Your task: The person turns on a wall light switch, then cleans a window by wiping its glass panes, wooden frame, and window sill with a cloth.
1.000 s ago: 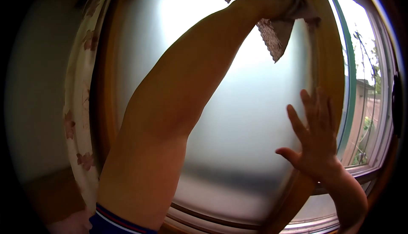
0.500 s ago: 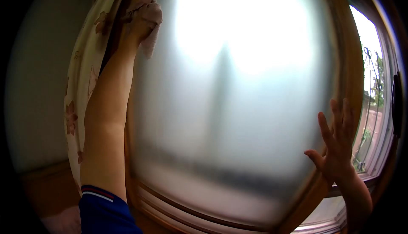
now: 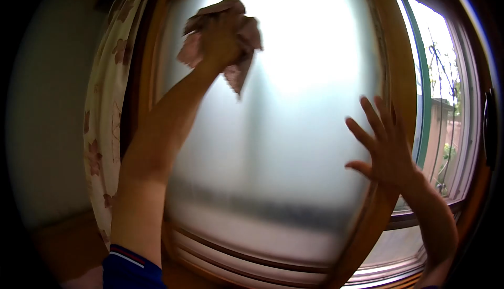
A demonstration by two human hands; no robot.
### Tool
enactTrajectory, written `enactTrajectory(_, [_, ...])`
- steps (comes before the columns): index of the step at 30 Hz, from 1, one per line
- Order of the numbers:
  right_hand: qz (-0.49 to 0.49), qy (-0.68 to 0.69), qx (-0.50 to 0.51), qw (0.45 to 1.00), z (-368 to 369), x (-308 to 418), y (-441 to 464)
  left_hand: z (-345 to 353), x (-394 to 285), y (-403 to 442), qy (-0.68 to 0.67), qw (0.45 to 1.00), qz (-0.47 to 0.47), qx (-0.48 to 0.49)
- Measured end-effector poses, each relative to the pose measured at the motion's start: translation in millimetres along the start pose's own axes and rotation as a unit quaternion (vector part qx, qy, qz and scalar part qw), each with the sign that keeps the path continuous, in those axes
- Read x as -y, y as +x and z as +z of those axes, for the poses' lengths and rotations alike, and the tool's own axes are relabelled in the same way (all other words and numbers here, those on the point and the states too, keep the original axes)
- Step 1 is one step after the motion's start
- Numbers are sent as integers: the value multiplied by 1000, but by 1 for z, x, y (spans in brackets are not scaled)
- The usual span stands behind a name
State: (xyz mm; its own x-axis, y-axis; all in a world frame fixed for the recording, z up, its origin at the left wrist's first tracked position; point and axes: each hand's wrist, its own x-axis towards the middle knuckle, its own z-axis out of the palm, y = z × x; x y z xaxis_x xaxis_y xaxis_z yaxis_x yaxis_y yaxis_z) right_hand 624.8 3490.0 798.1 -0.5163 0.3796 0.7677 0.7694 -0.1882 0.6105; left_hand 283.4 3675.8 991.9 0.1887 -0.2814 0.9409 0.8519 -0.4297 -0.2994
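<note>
My left hand (image 3: 221, 39) is raised to the upper left part of a frosted glass pane (image 3: 294, 147), closed on a pinkish cloth (image 3: 244, 74). The cloth bunches around the fingers and one corner hangs down; it lies against or very close to the glass. On the right, my right hand (image 3: 386, 150) is spread open, fingers apart, over the pane's edge and the brown wooden frame (image 3: 400, 74). Nothing is in it. Whether its palm touches the frame or glass I cannot tell.
A cream curtain with a floral pattern (image 3: 102, 147) hangs left of the frame. To the right, an open gap shows an outer window (image 3: 464, 131) with metal bars and greenery beyond. Wooden rails (image 3: 247, 257) run along the bottom of the pane.
My left hand has moved right with the cloth, from the frame's left edge onto the glass. My right hand sits further left and higher, still spread; the whole view has shifted slightly.
</note>
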Motion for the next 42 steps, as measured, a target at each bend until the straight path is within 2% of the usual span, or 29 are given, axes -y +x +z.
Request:
enactTrajectory(2, [-12, -40, -35, 999, -1, -10, 42, -13, -64, 11, -21, 995, 92, -33])
enactTrajectory(4, [39, -57, -77, 995, -5, -16, 83, 11, -98, 31, -86, 993, 59, -60])
enactTrajectory(5, [40, -70, -117, 990, -3, -22, 98, 18, -116, 39, -79, 987, 82, -114])
enactTrajectory(6, [58, -93, -90, 990, -2, -22, 106, 26, -132, 46, -72, 978, 105, -167])
enactTrajectory(8, [63, -76, -112, 989, 4, -18, 108, 56, -143, 68, -130, 959, 155, -199])
enactTrajectory(9, [58, -74, -110, 989, 4, -19, 107, 53, -141, 76, -106, 937, 237, -233])
enactTrajectory(10, [66, -83, -103, 989, 4, -19, 107, 54, -138, 74, -105, 937, 236, -233])
enactTrajectory(12, [71, -95, -98, 988, 3, -14, 108, 8, -133, 58, -95, 984, 123, -80])
enactTrajectory(13, [83, -99, -99, 987, 3, -9, 109, 10, -116, 73, -76, 992, 101, -5])
enactTrajectory(14, [95, -103, -102, 985, 3, -7, 108, 16, -103, 73, -55, 994, 83, -45])
enactTrajectory(16, [120, -112, -70, 984, 6, -6, 107, 20, -51, 77, 78, 970, 227, -41])
enactTrajectory(18, [134, -112, -49, 983, 11, -13, 95, 11, -11, 64, 135, 963, 230, -30])
enactTrajectory(19, [131, -111, -51, 984, 14, -15, 96, -1, 8, 50, 16, 994, 109, 28])
enactTrajectory(22, [116, -140, -69, 981, 23, -20, 95, 1, 153, 19, 78, 926, 362, -69])
enactTrajectory(23, [113, -140, -66, 981, 22, -21, 95, 5, 163, 8, 77, 926, 362, -72])
enactTrajectory(25, [106, -143, -62, 982, 20, -20, 99, 8, 174, -29, 61, 984, 125, -115])
enactTrajectory(26, [108, -145, -61, 982, 20, -19, 100, 6, 178, -48, 52, 990, 2, -131])
enactTrajectory(28, [103, -153, -57, 981, 18, -13, 106, 0, 199, -68, 40, 980, -129, -145])
enactTrajectory(30, [113, -165, -45, 979, 14, -13, 102, -2, 222, -49, 61, 985, -163, 16])
enactTrajectory(31, [104, -155, -54, 981, 16, -15, 100, 16, 245, -43, 80, 990, -113, -29])
enactTrajectory(35, [96, -141, -64, 983, 17, -18, 101, 17, 219, -34, 107, 993, -30, -50])
enactTrajectory(42, [77, -128, -109, 983, 13, -18, 99, 10, 36, 32, 71, 982, 172, 42])
